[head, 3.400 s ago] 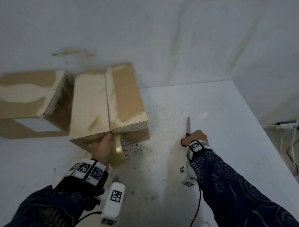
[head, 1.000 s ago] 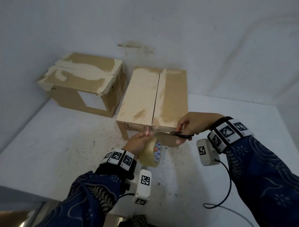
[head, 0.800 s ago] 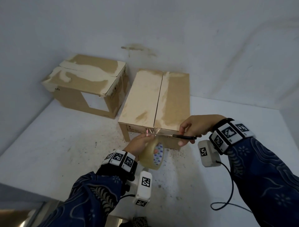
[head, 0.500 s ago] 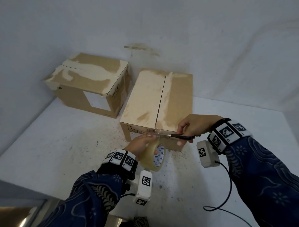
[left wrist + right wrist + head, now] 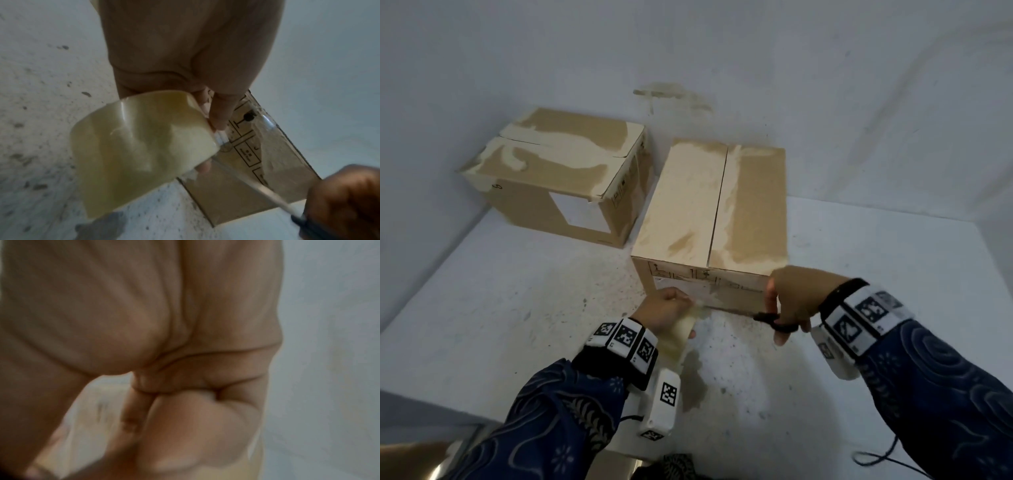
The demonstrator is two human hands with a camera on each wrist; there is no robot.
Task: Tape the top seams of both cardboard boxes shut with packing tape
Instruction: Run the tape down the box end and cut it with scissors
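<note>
Nearest in the head view, two patterned blue sleeves [image 5: 571, 418] reach in from 7 and 5 o'clock, each wrist banded with black-and-white markers. The left hand [image 5: 664, 310] curls round one roll of clear tape [image 5: 681, 334], held just off the front face of the near box [image 5: 709, 219]. The right hand [image 5: 791, 301], at 3 o'clock of the roll, is clamped on the black handles of one pair of scissors [image 5: 774, 320], whose blades point toward the left hand along the box's lower front.

The left wrist view adds what the head view blurs: the roll [image 5: 139, 152] is yellowish and translucent, the left fingers [image 5: 222, 112] are hooked through its core, and a strip of tape runs from it onto the box front, over printed handling symbols. The scissor blade [image 5: 259, 186] lies slanted across that strip, from the right hand at 4 o'clock. The right wrist view shows only a blurred, curled palm [image 5: 185, 353]; the scissors cannot be made out there.

Both boxes stand on one speckled white table [image 5: 500, 308]. The far box [image 5: 558, 171], at 10 o'clock of the near one, bears a white label. Their top seams show pale torn patches. Behind is a white wall [image 5: 825, 85].
</note>
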